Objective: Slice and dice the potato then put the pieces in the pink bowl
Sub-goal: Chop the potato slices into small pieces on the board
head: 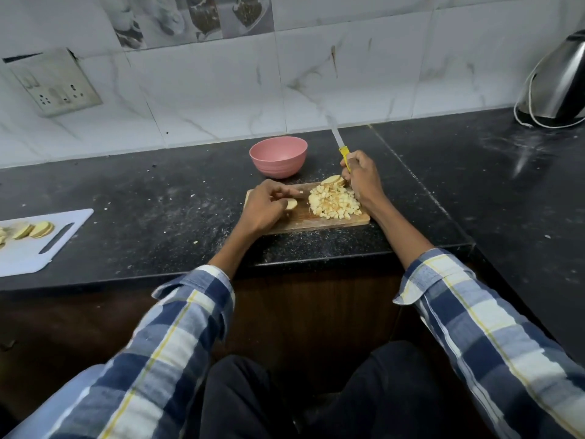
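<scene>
Countertop: hands curled (knife (341, 146) upright) over board (316, 221).

A black speckled stone countertop (142, 198) runs along a wall of white marble-patterned tiles (221, 99), some of which higher up carry greyish printed food pictures (202, 17). A grimy switch-and-socket plate (53, 82) is fixed to the wall at the left. At the far right a stainless steel electric kettle (560, 83) stands on the counter with a white cord (525, 99) looped around it. At the left edge lies a white plastic cutting board (47, 245) with a slotted handle. Below the counter is a dark wooden cabinet front (310, 305). Pale crumbs and dust are scattered over the countertop.
</scene>
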